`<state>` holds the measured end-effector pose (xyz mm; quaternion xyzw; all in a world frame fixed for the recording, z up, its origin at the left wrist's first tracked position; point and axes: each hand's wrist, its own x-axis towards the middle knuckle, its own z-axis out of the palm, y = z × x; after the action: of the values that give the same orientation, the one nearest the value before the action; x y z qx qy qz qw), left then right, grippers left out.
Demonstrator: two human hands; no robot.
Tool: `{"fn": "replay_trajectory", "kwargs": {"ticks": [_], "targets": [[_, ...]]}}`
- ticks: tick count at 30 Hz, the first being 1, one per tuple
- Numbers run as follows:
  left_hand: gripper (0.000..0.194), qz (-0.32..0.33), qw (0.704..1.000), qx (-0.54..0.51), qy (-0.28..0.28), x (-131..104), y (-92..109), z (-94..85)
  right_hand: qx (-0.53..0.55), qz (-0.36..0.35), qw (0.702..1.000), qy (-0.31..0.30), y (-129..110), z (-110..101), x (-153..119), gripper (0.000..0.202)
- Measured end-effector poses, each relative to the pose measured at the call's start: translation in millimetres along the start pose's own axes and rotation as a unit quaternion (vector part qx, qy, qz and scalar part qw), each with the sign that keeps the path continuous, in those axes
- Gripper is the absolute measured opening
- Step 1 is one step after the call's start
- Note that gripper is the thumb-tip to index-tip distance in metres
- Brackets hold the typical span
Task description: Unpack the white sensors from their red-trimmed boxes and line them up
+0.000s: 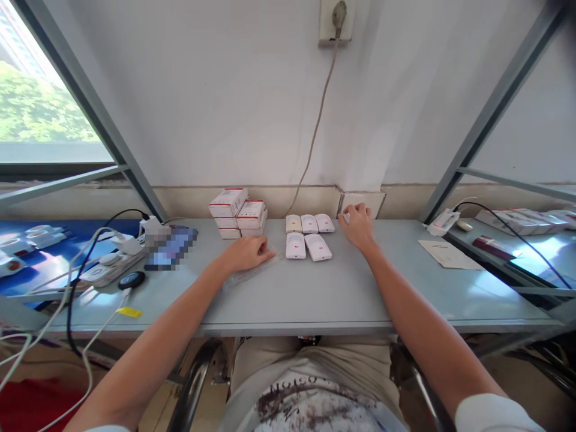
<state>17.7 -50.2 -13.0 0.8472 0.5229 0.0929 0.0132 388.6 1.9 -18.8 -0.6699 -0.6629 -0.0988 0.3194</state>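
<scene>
Stacked boxes (228, 204) left of devices (296, 246) in two rows on table (279, 306), phone (170, 247) and power strip (105, 272) farther left, paper (450, 255) far right

Five white plastic sensor units lie flat on the grey desk (351, 288), apart from the hands, each with a small red mark on its face. Back row, three side by side: left one (294, 224) creamier, middle one (309, 224) and right one (324, 223) whiter. Front row, two: left one straight, right one (318, 247) slightly turned. Another white piece (346, 218), mostly hidden, at the right hand's (359, 224) fingertips, right of the back row. Clear plastic bag (245, 275), crinkled, flat under the left hand (250, 252). White cartons (228, 203) with red edges, stacked behind the left hand.
</scene>
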Motion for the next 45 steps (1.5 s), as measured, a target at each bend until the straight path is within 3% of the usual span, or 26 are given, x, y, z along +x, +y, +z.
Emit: {"fn": "replay_trajectory", "kwargs": {"ticks": [4,9,14,24,27,32,36,41,45], "targets": [[0.032,0.009,1.000,0.004,-0.003,0,-1,4.4,0.102,-0.042,0.990,-0.084,-32,-9,-8,0.040],[0.025,0.008,1.000,0.024,-0.004,0,-1,3.8,0.035,-0.062,0.977,-0.199,-57,-17,-23,0.050],[0.036,-0.028,0.998,0.048,0.030,1,2,6.0,-0.004,-0.051,0.950,-0.309,-58,-19,-29,0.067],[0.021,0.057,0.996,0.050,0.054,7,-8,21.2,0.014,-0.059,0.934,-0.353,-59,-34,-26,0.040],[0.024,0.077,0.992,0.020,0.099,10,-12,21.2,0.031,-0.060,0.934,-0.351,-56,-33,-24,0.049],[0.034,0.128,0.962,-0.008,0.242,14,-16,16.4,0.026,-0.115,0.940,-0.319,-49,-31,-22,0.065],[0.035,0.150,0.939,-0.010,0.308,14,-7,10.8,0.055,-0.127,0.941,-0.309,-47,-35,-22,0.057],[0.032,0.156,0.933,-0.020,0.323,11,7,5.9,0.172,0.008,0.971,-0.165,-56,-37,-19,0.055],[0.030,0.161,0.932,-0.026,0.324,10,11,7.1,0.310,0.106,0.943,-0.059,-58,-28,-13,0.062]]}}
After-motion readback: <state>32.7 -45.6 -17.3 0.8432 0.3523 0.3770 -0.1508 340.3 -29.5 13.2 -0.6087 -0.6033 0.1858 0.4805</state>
